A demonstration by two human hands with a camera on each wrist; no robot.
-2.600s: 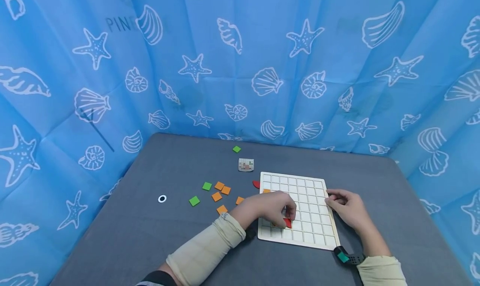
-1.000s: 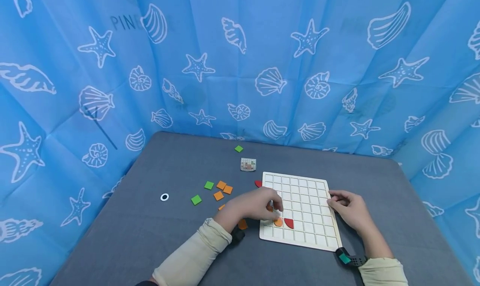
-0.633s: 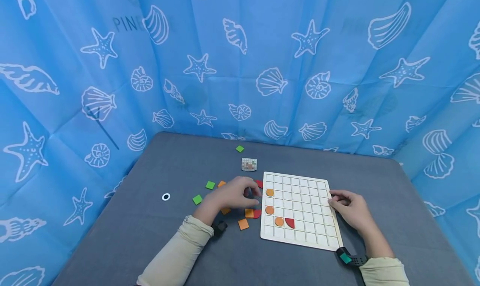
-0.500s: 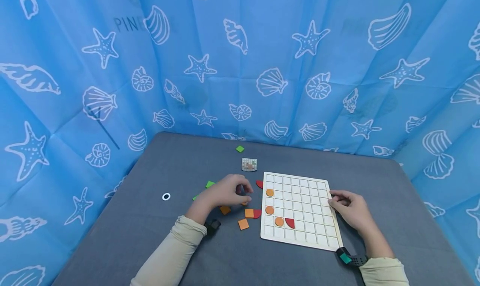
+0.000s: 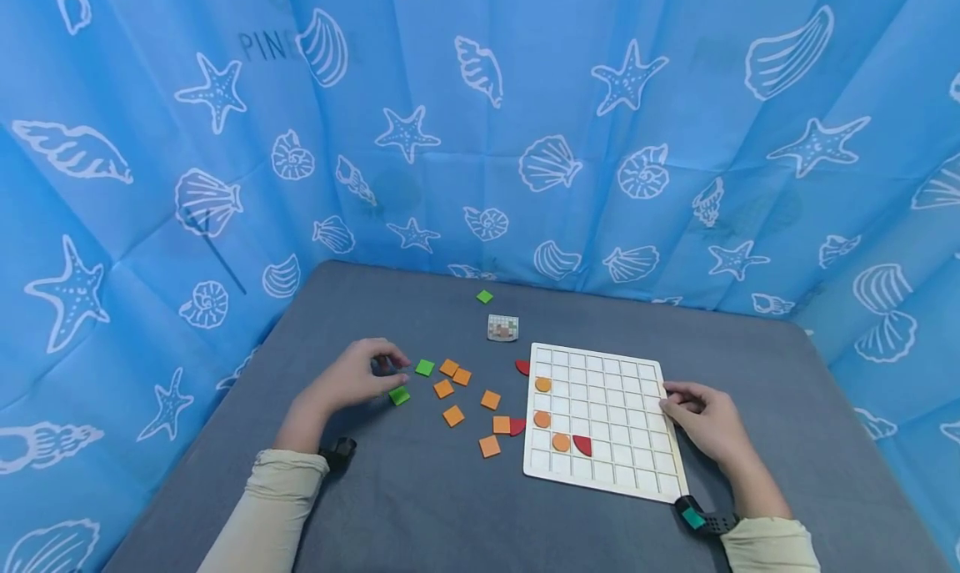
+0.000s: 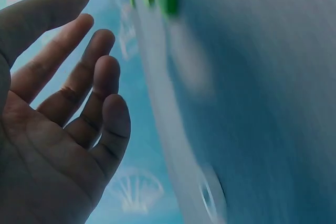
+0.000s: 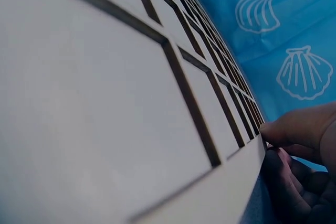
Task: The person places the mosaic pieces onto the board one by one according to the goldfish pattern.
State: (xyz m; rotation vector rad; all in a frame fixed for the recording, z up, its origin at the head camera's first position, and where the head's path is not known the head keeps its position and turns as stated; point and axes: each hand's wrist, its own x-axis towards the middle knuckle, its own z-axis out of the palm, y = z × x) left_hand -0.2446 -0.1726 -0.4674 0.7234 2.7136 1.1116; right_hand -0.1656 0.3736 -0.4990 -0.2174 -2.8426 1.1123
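My left hand (image 5: 362,376) hovers at the left of the table, just beside a green square tile (image 5: 400,396), its fingers loosely bent. The left wrist view shows nothing in its palm (image 6: 58,166). At the board's right edge, my right hand (image 5: 708,421) holds the white grid board (image 5: 615,423), its thumb (image 7: 294,127) on the rim and the other fingers curled below. On the board lie orange discs (image 5: 561,443) and a red quarter-circle piece (image 5: 582,445). Another green tile (image 5: 425,368) is near the left fingertips.
Several orange square tiles (image 5: 453,415) lie left of the board. Red pieces (image 5: 522,367) touch or nearly touch its left edge. A small pattern card (image 5: 502,328) and a green tile (image 5: 484,297) lie farther back. A white ring-like piece (image 6: 211,195) shows in the left wrist view.
The left hand let go of a red quarter-circle piece on the board, then moved left, past the orange tiles, to the green tiles. The right hand stays at the board's edge.
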